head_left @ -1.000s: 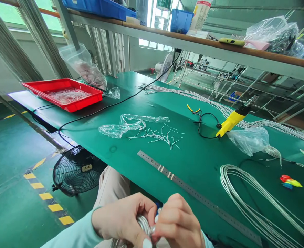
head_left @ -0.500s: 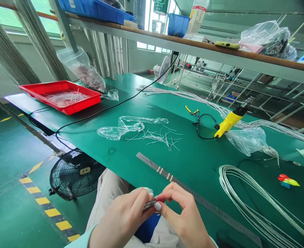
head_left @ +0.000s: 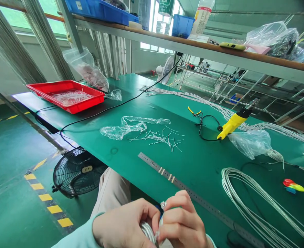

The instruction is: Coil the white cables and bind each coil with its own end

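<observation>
Just wire pieces in red tray

A red rectangular plastic tray is sitting at the left end of the green tabletop, a long steel ruler is lying along the near edge, and coiled silver wires are lying at the right of the ruler.
</observation>
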Tool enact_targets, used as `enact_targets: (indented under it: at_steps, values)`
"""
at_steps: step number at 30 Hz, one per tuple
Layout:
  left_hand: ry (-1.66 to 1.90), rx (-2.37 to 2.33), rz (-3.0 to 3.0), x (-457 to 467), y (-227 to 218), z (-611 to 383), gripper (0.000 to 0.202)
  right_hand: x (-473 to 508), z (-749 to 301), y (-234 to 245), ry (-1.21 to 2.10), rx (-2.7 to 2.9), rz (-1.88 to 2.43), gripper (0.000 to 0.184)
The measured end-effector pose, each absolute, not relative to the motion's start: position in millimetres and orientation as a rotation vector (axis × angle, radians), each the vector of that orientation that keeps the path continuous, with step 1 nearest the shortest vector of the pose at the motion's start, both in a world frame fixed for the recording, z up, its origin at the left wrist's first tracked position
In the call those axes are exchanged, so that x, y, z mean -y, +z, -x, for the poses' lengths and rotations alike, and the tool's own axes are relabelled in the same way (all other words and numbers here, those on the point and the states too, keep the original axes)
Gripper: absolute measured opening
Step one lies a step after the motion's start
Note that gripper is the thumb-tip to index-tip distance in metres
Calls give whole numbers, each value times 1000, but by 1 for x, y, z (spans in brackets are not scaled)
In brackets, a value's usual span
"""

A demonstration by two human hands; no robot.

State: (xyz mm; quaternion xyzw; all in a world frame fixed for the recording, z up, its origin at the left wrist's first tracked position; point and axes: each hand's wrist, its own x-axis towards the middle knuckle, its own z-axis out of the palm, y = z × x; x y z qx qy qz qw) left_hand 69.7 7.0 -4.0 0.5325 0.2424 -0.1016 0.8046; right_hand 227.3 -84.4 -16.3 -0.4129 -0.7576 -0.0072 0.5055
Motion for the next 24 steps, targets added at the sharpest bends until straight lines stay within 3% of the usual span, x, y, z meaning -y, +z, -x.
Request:
enact_targets:
  at_steps: [3, 9, 12, 14, 18, 21, 24]
  values:
    - [-238, -502, -1122, -7, -7, -70, 69, 83, -229, -17, 29, 1786, 948, 33]
    - [310, -760, -2102, -4, -22, -65, 27, 83, -241, -13, 462, 1683, 1380, 20]
    - [464, -725, -2491, 4, -35, -64, 16, 83, -239, -16, 602, 1576, 1521, 3]
    - [535, -685, -2643, 10, -41, -64, 14, 84, -235, -20, 649, 1528, 1568, 11]
    - [500, -690, -2576, 12, -39, -66, 15, 85, -229, -26, 596, 1505, 1576, 18]
    - [333, -794, -2221, 5, -28, -69, 22, 84, -229, -30, 374, 1548, 1500, 13]
    - [189, -802, -1875, -6, -15, -70, 30, 82, -228, -30, 174, 1602, 1377, 19]
